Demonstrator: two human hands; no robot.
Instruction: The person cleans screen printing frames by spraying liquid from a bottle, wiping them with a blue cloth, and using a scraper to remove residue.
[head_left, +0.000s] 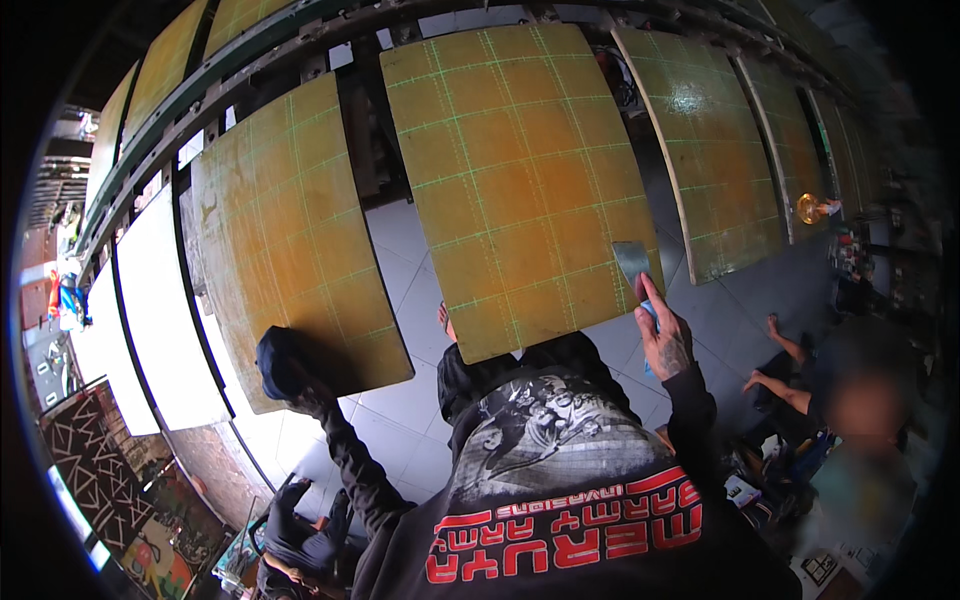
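Note:
My right hand (666, 346) grips a putty knife (631, 260) with a broad metal blade and a blue handle. Its index finger presses along the blade, which lies over the lower right corner of the middle yellow-brown board (517, 187). Green grid lines cross that board. To the left, a bunched dark cloth (276, 360) is in my left hand (311, 396), at the lower end of a second gridded board (277, 210). Shadow covers part of the left hand, hiding its fingers.
More gridded boards (705, 142) stand along a metal frame (240, 71), with gaps between them. White, brightly lit panels (169, 315) are at left. One person sits at right with bare legs (784, 386); another person's dark-clothed legs (304, 517) show at lower left. A lit bulb (810, 208) glows at right.

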